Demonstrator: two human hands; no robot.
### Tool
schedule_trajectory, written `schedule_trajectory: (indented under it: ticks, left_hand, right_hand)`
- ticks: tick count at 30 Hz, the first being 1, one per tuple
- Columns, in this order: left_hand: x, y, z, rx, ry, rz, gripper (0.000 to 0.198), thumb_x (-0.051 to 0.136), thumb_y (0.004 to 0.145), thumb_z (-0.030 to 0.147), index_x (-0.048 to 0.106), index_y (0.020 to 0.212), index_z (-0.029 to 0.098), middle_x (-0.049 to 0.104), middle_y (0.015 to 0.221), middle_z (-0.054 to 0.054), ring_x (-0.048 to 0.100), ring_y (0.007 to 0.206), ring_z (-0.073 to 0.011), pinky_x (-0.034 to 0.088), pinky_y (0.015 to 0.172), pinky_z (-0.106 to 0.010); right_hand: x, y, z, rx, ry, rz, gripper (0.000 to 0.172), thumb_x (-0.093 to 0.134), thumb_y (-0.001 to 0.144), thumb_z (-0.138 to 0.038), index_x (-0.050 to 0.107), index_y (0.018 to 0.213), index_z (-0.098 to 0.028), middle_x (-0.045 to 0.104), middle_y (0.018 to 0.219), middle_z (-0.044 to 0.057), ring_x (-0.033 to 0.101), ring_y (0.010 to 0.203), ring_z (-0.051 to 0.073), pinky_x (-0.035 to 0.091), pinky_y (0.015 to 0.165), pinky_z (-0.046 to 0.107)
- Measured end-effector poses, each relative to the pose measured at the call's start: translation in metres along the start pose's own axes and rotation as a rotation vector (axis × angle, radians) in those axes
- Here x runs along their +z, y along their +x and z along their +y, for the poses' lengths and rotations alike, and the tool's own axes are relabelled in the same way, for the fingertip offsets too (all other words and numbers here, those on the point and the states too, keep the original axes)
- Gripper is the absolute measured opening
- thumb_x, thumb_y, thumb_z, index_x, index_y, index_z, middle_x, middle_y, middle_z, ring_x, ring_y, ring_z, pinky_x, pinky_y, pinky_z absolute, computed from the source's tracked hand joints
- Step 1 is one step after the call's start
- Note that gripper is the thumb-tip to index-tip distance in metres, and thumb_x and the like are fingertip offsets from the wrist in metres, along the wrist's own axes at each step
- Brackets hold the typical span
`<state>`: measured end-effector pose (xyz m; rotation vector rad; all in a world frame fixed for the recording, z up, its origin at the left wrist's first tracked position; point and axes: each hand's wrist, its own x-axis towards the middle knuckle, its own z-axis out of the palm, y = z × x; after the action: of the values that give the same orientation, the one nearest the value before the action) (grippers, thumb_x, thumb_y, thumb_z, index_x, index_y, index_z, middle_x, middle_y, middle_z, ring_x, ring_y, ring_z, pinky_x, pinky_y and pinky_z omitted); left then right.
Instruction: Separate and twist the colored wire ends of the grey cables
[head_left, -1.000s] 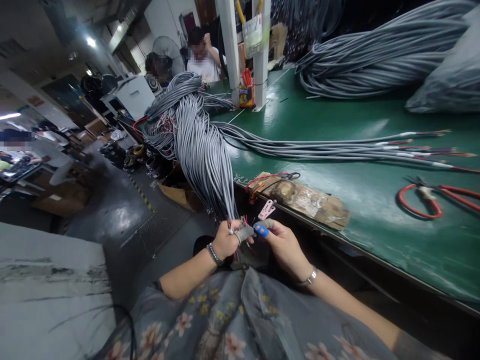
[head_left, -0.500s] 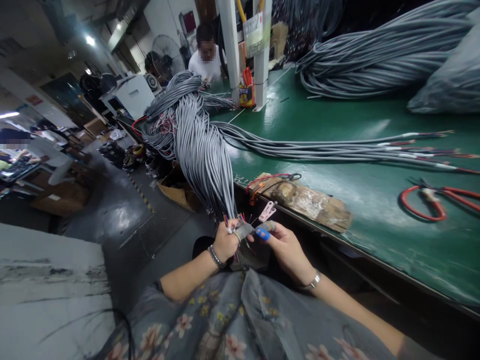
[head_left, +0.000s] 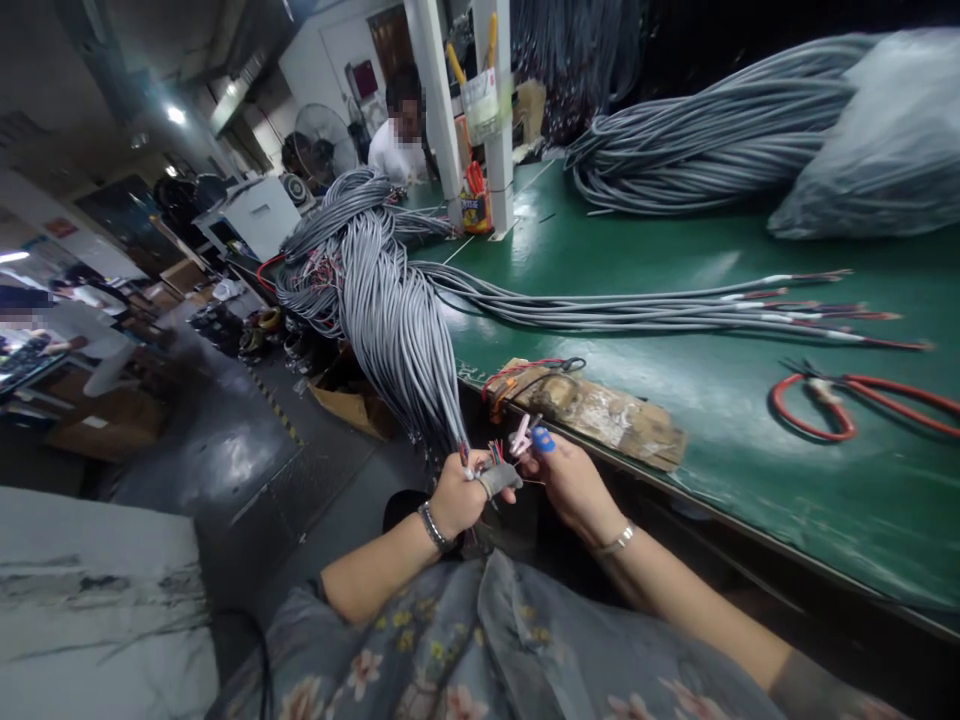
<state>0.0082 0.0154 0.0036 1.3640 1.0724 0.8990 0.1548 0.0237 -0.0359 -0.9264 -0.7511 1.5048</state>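
My left hand is closed around the end of a grey multi-core cable, with thin coloured wires fanning out above its wrapped finger. From that grip the big bundle of grey cables runs up over the table edge. Opposite, my right hand is closed in a pinch, its thumb covered in blue. Its fingertips are beside a pale pink clip and overlap it in view. A thin strand shows between the hands. What the right fingers grip is hidden.
On the green table lie a worn wooden block, red-handled pliers and a spread of stripped cables. Further back are coiled cables under a plastic bag and white posts. A person is across the table.
My right hand has drawn slightly away from the left one, up to the pink clip, its thumb now upright beside it. The left hand keeps its grip. The view has shifted a little.
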Motion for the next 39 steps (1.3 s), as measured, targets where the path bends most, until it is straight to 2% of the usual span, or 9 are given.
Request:
schedule_trajectory:
  ticks: [2, 3, 6, 10, 15, 20, 27, 32, 39]
  left_hand:
    - [0.001, 0.001, -0.001, -0.002, -0.002, 0.000, 0.039, 0.070, 0.072, 0.051, 0.066, 0.058, 0.015, 0.065, 0.053, -0.005, 0.059, 0.055, -0.0153, 0.047, 0.062, -0.028]
    - [0.001, 0.002, -0.001, 0.000, 0.003, 0.002, 0.038, 0.069, 0.073, 0.050, 0.066, 0.057, 0.015, 0.065, 0.054, -0.005, 0.060, 0.056, -0.0155, 0.047, 0.063, -0.028]
    - [0.000, 0.003, -0.004, 0.011, 0.048, 0.006, 0.039, 0.068, 0.074, 0.048, 0.064, 0.054, 0.015, 0.066, 0.055, -0.005, 0.059, 0.058, -0.0153, 0.046, 0.064, -0.027]
    - [-0.002, 0.003, -0.009, 0.005, 0.100, 0.006, 0.039, 0.067, 0.076, 0.047, 0.064, 0.054, 0.015, 0.064, 0.054, -0.004, 0.057, 0.055, -0.0141, 0.045, 0.061, -0.026]
    - [-0.001, 0.001, -0.010, 0.010, 0.130, 0.008, 0.042, 0.066, 0.076, 0.049, 0.062, 0.052, 0.016, 0.063, 0.053, -0.004, 0.055, 0.053, -0.0132, 0.043, 0.058, -0.026]
    - [-0.003, -0.009, -0.002, 0.055, 0.111, 0.049, 0.041, 0.066, 0.076, 0.051, 0.064, 0.057, 0.015, 0.064, 0.054, -0.005, 0.057, 0.052, -0.0139, 0.044, 0.055, -0.026]
    - [0.000, -0.012, -0.001, 0.105, 0.134, 0.171, 0.035, 0.065, 0.078, 0.046, 0.063, 0.059, 0.016, 0.066, 0.057, -0.005, 0.060, 0.053, -0.0147, 0.046, 0.054, -0.025]
    - [0.005, -0.009, -0.010, 0.106, 0.178, 0.181, 0.030, 0.065, 0.078, 0.041, 0.062, 0.061, 0.016, 0.066, 0.057, -0.004, 0.059, 0.054, -0.0142, 0.045, 0.055, -0.025]
    - [0.006, -0.008, -0.016, 0.133, 0.249, 0.178, 0.026, 0.060, 0.081, 0.034, 0.060, 0.060, 0.017, 0.065, 0.056, -0.004, 0.055, 0.053, -0.0132, 0.043, 0.054, -0.024]
  right_hand:
    - [0.002, 0.001, 0.003, -0.078, -0.036, 0.070, 0.053, 0.067, 0.067, -0.072, 0.065, 0.061, -0.020, 0.055, 0.055, -0.001, 0.045, 0.052, 0.013, 0.042, 0.050, 0.026]
    - [0.002, 0.002, 0.004, -0.065, -0.007, 0.053, 0.054, 0.065, 0.067, -0.074, 0.066, 0.063, -0.020, 0.056, 0.056, 0.000, 0.046, 0.052, 0.013, 0.042, 0.049, 0.027]
    - [0.004, 0.007, 0.008, 0.078, 0.188, -0.057, 0.055, 0.070, 0.062, -0.073, 0.069, 0.076, -0.020, 0.061, 0.061, 0.001, 0.053, 0.055, 0.016, 0.045, 0.048, 0.029]
    - [0.006, 0.012, 0.011, 0.138, 0.337, -0.044, 0.052, 0.078, 0.057, -0.066, 0.071, 0.082, -0.021, 0.068, 0.071, 0.002, 0.060, 0.064, 0.019, 0.051, 0.057, 0.032]
    - [0.005, 0.009, 0.011, 0.133, 0.326, -0.024, 0.052, 0.075, 0.058, -0.070, 0.070, 0.080, -0.023, 0.070, 0.073, 0.003, 0.063, 0.066, 0.021, 0.053, 0.063, 0.034]
    - [0.001, 0.004, 0.004, 0.197, 0.318, -0.099, 0.055, 0.068, 0.060, -0.076, 0.070, 0.076, -0.023, 0.070, 0.075, 0.004, 0.059, 0.061, 0.017, 0.052, 0.059, 0.030]
    - [0.004, 0.000, -0.003, 0.110, 0.278, -0.055, 0.038, 0.081, 0.062, -0.056, 0.073, 0.081, -0.023, 0.064, 0.068, -0.001, 0.055, 0.061, 0.012, 0.050, 0.057, 0.024]
    - [0.006, 0.000, -0.002, 0.082, 0.233, -0.044, 0.043, 0.078, 0.063, -0.060, 0.073, 0.079, -0.020, 0.063, 0.065, 0.001, 0.053, 0.057, 0.013, 0.050, 0.054, 0.026]
    - [0.004, 0.011, 0.010, 0.115, 0.272, -0.068, 0.049, 0.076, 0.060, -0.067, 0.071, 0.080, -0.023, 0.071, 0.073, 0.003, 0.058, 0.058, 0.017, 0.051, 0.052, 0.031]
